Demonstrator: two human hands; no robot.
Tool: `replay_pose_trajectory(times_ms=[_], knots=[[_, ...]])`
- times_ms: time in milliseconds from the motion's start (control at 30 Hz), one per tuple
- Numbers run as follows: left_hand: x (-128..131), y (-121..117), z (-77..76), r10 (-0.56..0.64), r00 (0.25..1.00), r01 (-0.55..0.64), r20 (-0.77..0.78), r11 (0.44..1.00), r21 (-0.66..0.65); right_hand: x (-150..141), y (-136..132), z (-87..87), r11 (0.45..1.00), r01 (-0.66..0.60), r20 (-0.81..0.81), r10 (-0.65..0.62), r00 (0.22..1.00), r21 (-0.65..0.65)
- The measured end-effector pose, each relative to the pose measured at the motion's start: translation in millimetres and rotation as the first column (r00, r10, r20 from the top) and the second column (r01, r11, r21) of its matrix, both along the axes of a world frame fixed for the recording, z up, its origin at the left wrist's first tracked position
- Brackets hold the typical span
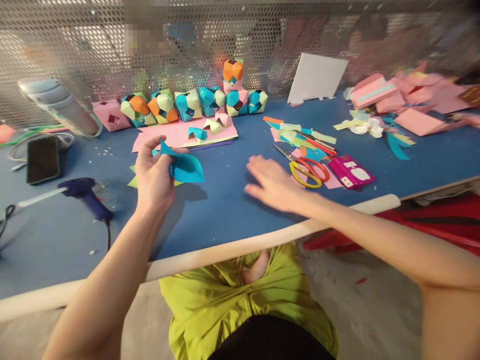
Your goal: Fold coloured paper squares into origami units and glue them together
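Observation:
My left hand pinches a curved piece of blue paper between thumb and fingers, raised above the blue tabletop. Beneath that hand, partly hidden, lies some light green paper. My right hand is stretched out low over the table, fingers extended and holding nothing. Just to its right rest scissors with yellow and red handles. Beyond the left hand a pink sheet carries small folded paper pieces in blue, pale green and pink.
Folded paper balls line the back, by a perforated metal screen. At left are a glue gun, a phone and a tilted bottle. Right hold paper strips, a magenta box, a white card and pink paper.

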State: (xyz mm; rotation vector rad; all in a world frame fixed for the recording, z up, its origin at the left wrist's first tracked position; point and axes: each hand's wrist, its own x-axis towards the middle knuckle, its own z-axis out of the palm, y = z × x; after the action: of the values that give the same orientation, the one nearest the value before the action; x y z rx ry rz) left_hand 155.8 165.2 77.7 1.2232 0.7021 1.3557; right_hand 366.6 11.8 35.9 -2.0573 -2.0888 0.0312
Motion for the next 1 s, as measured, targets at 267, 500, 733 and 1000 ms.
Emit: replay_pose_trajectory(times_ms=[267,500,733,1000], knots=[[1.9,3.7,-12.1,-0.018,0.998,0.015,-0.066,0.999,-0.040,27.4,1.2,-13.7,0.975,-0.184,-0.128,0.168,0.977,-0.128],[3.3,3.3,-11.4,-0.038,0.997,0.036,-0.072,0.999,-0.031,-18.3,53.4,-11.1,0.985,-0.145,-0.129,0.156,0.979,0.093],[0.6,11.3,-18.5,0.023,0.989,-0.035,-0.146,0.996,-0.079,9.5,105.6,-8.8,0.990,0.080,-0.139,-0.096,0.986,-0.112],[5.2,5.4,-24.4,-0.059,0.982,0.050,-0.180,0.997,-0.058,-49.0,146.4,-14.9,0.993,-0.097,-0.131,0.088,0.987,-0.065]])
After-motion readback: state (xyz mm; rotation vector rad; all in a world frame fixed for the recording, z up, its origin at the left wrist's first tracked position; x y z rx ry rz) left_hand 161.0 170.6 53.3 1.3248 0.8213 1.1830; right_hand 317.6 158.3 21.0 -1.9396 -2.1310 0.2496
